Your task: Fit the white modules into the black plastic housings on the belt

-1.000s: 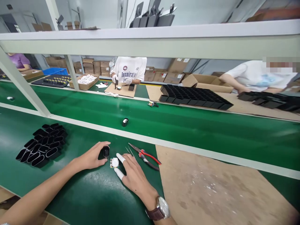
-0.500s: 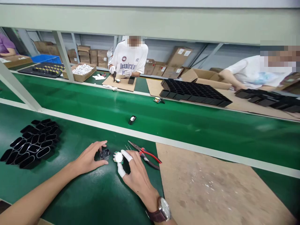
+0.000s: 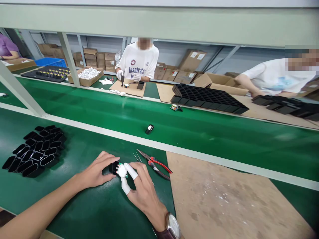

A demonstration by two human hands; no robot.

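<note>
My left hand (image 3: pixel 99 169) grips a small black plastic housing (image 3: pixel 114 168) between thumb and fingers, its open end facing right. In my right hand (image 3: pixel 142 186), finger cots cover the thumb and index finger, which pinch a small green circuit board with a round white part (image 3: pixel 122 170) on it. The board's left edge with its pins is at the housing's mouth; how far inside it reaches I cannot tell. Just beyond my right hand lie red-and-black needle-nose pliers (image 3: pixel 154 163) and thin metal tweezers (image 3: pixel 137 157).
Several black oval housings (image 3: pixel 37 151) stand grouped at left. A stained cardboard sheet (image 3: pixel 224 199) covers the right side. Across the green conveyor belt (image 3: pixel 104 109), carrying a filled housing (image 3: pixel 149 129), two co-workers sit near black trays (image 3: pixel 209 99) and a box of white parts (image 3: pixel 87 74).
My right hand has brought the circuit board left to the housing's mouth, and my left hand has closed on the housing. Parts on the belt have shifted right.
</note>
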